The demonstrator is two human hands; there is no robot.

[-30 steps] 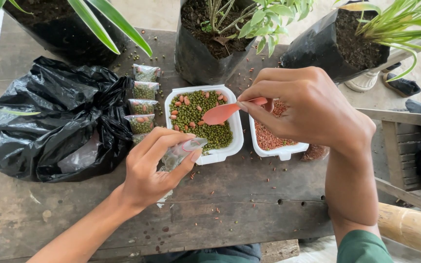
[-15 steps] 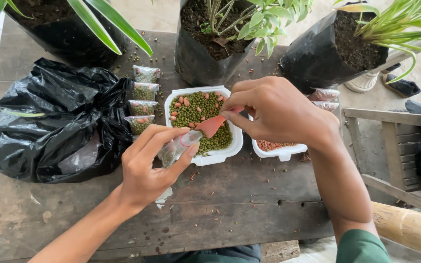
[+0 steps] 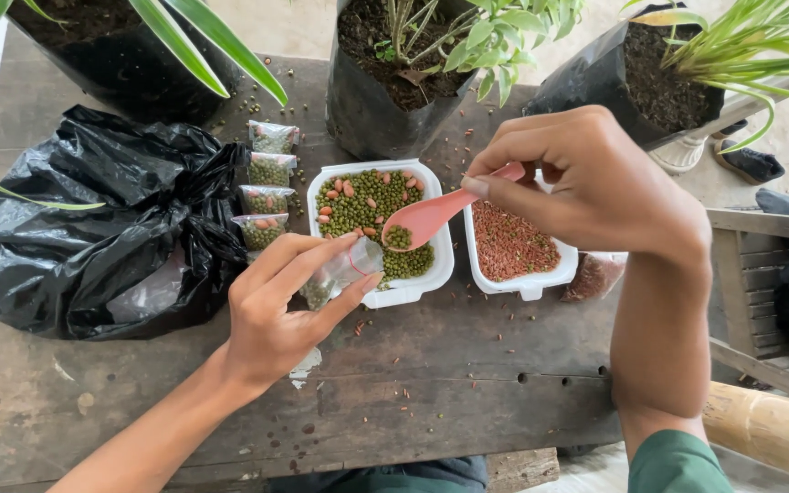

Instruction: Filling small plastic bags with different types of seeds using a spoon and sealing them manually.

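Left hand (image 3: 276, 315) pinches a floppy little clear bag (image 3: 349, 267) open by its rim while the right hand (image 3: 586, 183) grips a light pink spoon (image 3: 422, 219) of green beans over the white tub (image 3: 385, 292), reddish seeds in the neighbouring tub (image 3: 527, 285).

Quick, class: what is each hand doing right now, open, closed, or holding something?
Left hand: closed on a small clear bag, mouth toward the spoon.
Right hand: closed on a pink spoon carrying a few green beans.
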